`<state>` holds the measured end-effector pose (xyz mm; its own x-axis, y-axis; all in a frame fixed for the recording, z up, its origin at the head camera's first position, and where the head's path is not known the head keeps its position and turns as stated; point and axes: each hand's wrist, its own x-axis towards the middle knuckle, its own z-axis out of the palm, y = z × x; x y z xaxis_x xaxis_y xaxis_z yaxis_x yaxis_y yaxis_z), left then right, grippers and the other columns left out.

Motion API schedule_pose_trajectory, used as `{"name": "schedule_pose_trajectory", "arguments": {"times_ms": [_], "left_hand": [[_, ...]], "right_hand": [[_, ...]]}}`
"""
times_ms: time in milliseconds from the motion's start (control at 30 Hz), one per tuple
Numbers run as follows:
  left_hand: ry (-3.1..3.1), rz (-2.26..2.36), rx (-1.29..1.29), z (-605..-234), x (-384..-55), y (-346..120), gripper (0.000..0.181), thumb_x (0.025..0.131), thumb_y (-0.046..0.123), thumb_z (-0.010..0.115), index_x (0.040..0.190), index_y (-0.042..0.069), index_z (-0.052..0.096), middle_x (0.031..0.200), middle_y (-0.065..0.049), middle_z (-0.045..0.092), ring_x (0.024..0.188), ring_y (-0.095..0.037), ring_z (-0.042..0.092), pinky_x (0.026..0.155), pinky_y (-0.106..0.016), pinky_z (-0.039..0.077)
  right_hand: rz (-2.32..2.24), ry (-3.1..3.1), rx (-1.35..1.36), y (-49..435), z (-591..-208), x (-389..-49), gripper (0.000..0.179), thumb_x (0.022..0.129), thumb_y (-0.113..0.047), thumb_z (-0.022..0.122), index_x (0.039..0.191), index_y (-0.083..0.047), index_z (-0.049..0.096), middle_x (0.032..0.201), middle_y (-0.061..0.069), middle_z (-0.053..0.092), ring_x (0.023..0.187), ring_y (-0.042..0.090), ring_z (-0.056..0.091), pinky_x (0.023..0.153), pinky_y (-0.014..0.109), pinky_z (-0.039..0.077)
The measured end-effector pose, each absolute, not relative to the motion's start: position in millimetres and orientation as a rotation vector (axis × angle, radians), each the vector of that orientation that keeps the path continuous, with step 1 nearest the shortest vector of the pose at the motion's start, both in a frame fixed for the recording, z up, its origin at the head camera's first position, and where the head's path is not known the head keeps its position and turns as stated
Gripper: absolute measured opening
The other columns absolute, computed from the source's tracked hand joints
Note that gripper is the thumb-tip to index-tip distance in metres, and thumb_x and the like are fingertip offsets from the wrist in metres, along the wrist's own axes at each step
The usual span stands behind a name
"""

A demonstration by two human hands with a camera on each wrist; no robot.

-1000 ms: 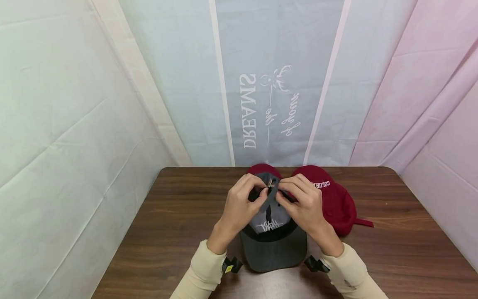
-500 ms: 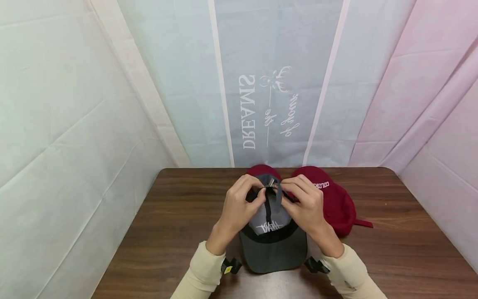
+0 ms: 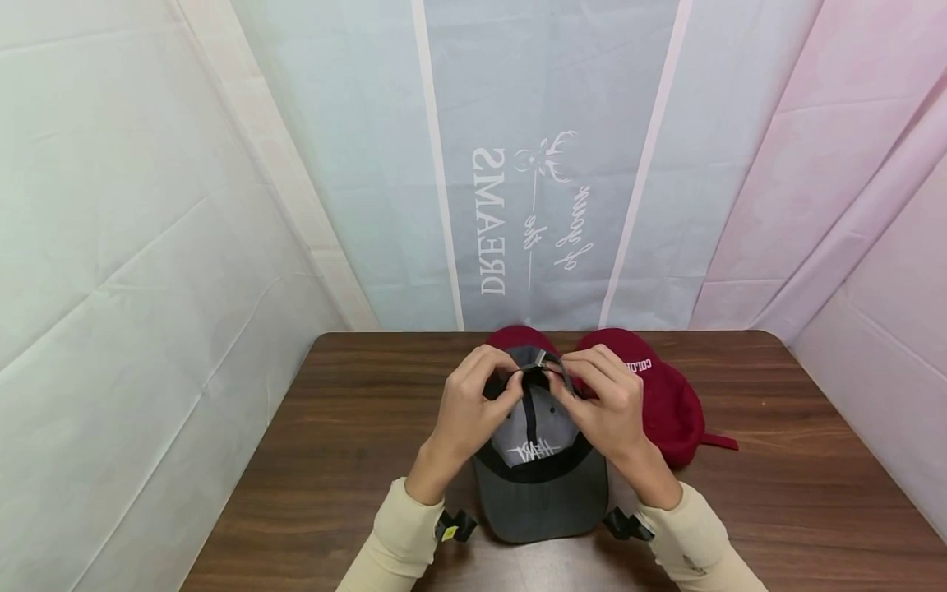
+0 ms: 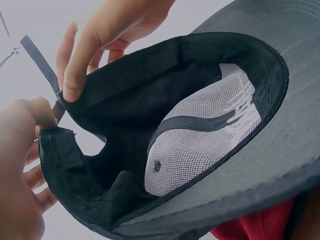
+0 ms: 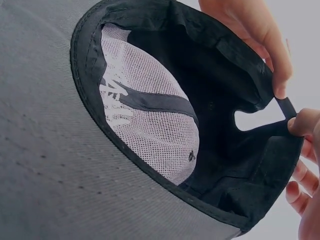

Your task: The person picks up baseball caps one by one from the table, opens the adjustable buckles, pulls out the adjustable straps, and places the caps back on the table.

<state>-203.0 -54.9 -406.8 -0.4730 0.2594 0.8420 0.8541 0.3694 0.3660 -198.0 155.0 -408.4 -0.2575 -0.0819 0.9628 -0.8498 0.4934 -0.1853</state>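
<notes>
A dark grey baseball cap [image 3: 543, 501] is held tilted, its inside towards me and its brim at the near side. Inside show a pale mesh lining [image 4: 200, 130] and a dark centre tape; the stitched lettering [image 3: 534, 450] appears mirrored. My left hand [image 3: 477, 399] pinches one side of the back strap between thumb and fingers, beside a small metal buckle [image 3: 541, 358]. Across from it, my right hand [image 3: 610, 403] pinches the other side, the loose strap end [image 4: 40, 62] sticking out past its fingers. Between the hands, the strap [image 5: 286, 108] spans the cap's back opening.
Behind the held cap lies a dark red cap [image 3: 669, 411] with white lettering, its strap [image 3: 719, 441] pointing right. Another dark red piece [image 3: 518, 335] shows beyond the grey cap. All are on a brown wooden table [image 3: 348, 427] with fabric walls [image 3: 355, 164] around it.
The loose strap end, which hung down in front of the opening between the hands, has shifted right to my right hand's fingers. The right hand has moved slightly right; the cap stays in place.
</notes>
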Motion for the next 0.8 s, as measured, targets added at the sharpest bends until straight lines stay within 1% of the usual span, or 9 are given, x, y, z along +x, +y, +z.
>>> {"name": "schedule_pose_trajectory", "arguments": {"times_ms": [33, 100, 233, 333, 400, 467, 600, 800], "left_hand": [[-1.932, -1.089, -0.961, -406.6, -203.1, -55.3, 0.001, 0.099, 0.007, 0.069, 0.099, 0.008, 0.068, 0.095, -0.003, 0.066, 0.085, -0.015, 0.064, 0.072, -0.032, 0.058], [-1.928, -1.093, -0.959, -406.0, -203.1, -56.1, 0.005, 0.097, 0.004, 0.07, 0.099, 0.008, 0.067, 0.095, -0.004, 0.066, 0.085, -0.016, 0.064, 0.072, -0.033, 0.058], [-1.926, -1.095, -0.958, -406.0, -203.4, -58.0, 0.004, 0.098, 0.005, 0.07, 0.099, 0.007, 0.067, 0.095, -0.004, 0.067, 0.085, -0.016, 0.065, 0.072, -0.033, 0.058], [-1.925, -1.099, -0.95, -406.2, -203.7, -58.8, 0.005, 0.097, 0.004, 0.07, 0.098, 0.008, 0.067, 0.095, -0.004, 0.067, 0.085, -0.016, 0.065, 0.073, -0.032, 0.058], [-1.92, -1.103, -0.941, -406.3, -203.9, -59.4, 0.01, 0.094, 0.001, 0.072, 0.098, 0.008, 0.067, 0.094, -0.004, 0.067, 0.084, -0.016, 0.064, 0.072, -0.032, 0.058], [-1.92, -1.102, -0.935, -406.2, -204.0, -60.2, 0.013, 0.092, -0.001, 0.073, 0.098, 0.009, 0.067, 0.094, -0.004, 0.067, 0.083, -0.016, 0.064, 0.07, -0.032, 0.057], [-1.923, -1.1, -0.93, -406.3, -204.1, -61.6, 0.014, 0.091, -0.002, 0.073, 0.098, 0.009, 0.067, 0.094, -0.004, 0.067, 0.081, -0.015, 0.063, 0.069, -0.03, 0.056], [-1.915, -1.121, -0.918, -406.4, -204.2, -63.4, 0.017, 0.089, -0.005, 0.073, 0.096, 0.009, 0.066, 0.093, -0.004, 0.066, 0.08, -0.016, 0.063, 0.069, -0.03, 0.058]], "right_hand": [[0.919, -1.683, 0.8, 155.6, -408.4, -197.9, 0.024, 0.098, -0.022, 0.075, 0.088, -0.001, 0.08, 0.087, 0.013, 0.076, 0.074, 0.023, 0.063, 0.065, 0.028, 0.049], [0.942, -1.683, 0.797, 156.9, -408.5, -197.6, 0.023, 0.098, -0.022, 0.076, 0.092, 0.0, 0.081, 0.088, 0.013, 0.077, 0.075, 0.024, 0.064, 0.067, 0.027, 0.05], [0.971, -1.687, 0.8, 158.8, -408.0, -197.0, 0.017, 0.094, -0.016, 0.081, 0.1, 0.0, 0.083, 0.09, 0.014, 0.077, 0.076, 0.023, 0.063, 0.068, 0.026, 0.048], [0.975, -1.694, 0.786, 159.8, -407.9, -196.6, 0.014, 0.09, -0.011, 0.083, 0.1, 0.0, 0.083, 0.089, 0.014, 0.076, 0.076, 0.023, 0.062, 0.066, 0.025, 0.048], [0.979, -1.701, 0.765, 160.5, -407.8, -196.4, 0.015, 0.087, -0.007, 0.084, 0.1, 0.0, 0.083, 0.089, 0.014, 0.076, 0.075, 0.021, 0.06, 0.064, 0.024, 0.046], [0.981, -1.71, 0.742, 160.9, -407.8, -196.0, 0.016, 0.084, -0.003, 0.084, 0.099, 0.0, 0.083, 0.087, 0.014, 0.075, 0.074, 0.02, 0.058, 0.062, 0.023, 0.044], [0.983, -1.723, 0.712, 161.3, -407.8, -195.7, 0.022, 0.078, 0.004, 0.085, 0.1, 0.0, 0.083, 0.085, 0.013, 0.075, 0.071, 0.019, 0.056, 0.06, 0.022, 0.042], [1.028, -1.72, 0.655, 162.2, -407.8, -195.7, 0.022, 0.077, 0.008, 0.083, 0.096, -0.003, 0.083, 0.077, 0.009, 0.068, 0.064, 0.014, 0.051, 0.057, 0.018, 0.042]]}}
